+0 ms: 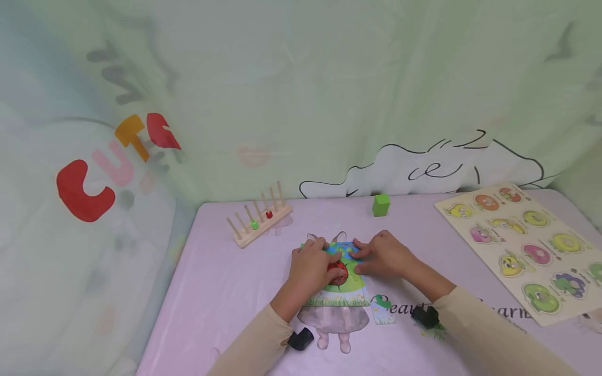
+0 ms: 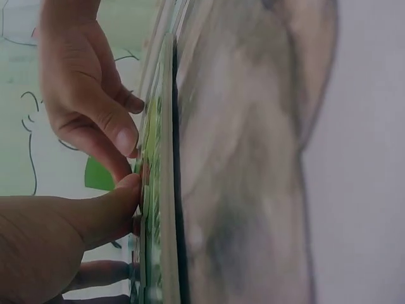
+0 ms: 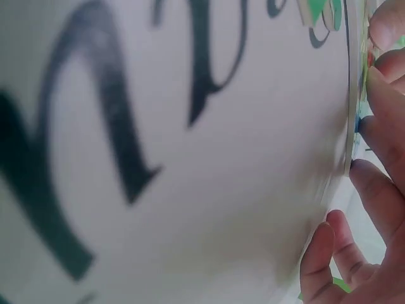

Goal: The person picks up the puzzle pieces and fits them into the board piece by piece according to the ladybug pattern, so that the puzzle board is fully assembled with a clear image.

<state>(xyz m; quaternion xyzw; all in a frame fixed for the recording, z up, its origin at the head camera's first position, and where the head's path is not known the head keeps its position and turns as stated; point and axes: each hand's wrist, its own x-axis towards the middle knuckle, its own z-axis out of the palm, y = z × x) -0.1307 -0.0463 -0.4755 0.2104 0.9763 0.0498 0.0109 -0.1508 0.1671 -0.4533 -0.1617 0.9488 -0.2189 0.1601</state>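
Note:
A jigsaw puzzle [image 1: 336,301] with a red ladybug [image 1: 339,272], grass and flowers lies in a thin tray on the table. My left hand [image 1: 310,265] spreads over its left side, with the thumb touching the ladybug area and the fingers on the upper part. Across from it, my right hand [image 1: 386,256] touches the upper right of the puzzle with thumb and fingertips. In the left wrist view, the left thumb [image 2: 114,212] presses the puzzle's face near the right hand's fingertips. Parts of the pieces beneath the hands are hidden.
Loose puzzle pieces [image 1: 383,313] lie right of the tray, one partly behind the right wrist. Farther back stand a wooden peg rack [image 1: 263,225] with a green and a red bead, and a green block [image 1: 381,205]. A fruit puzzle board [image 1: 512,250] lies at the right.

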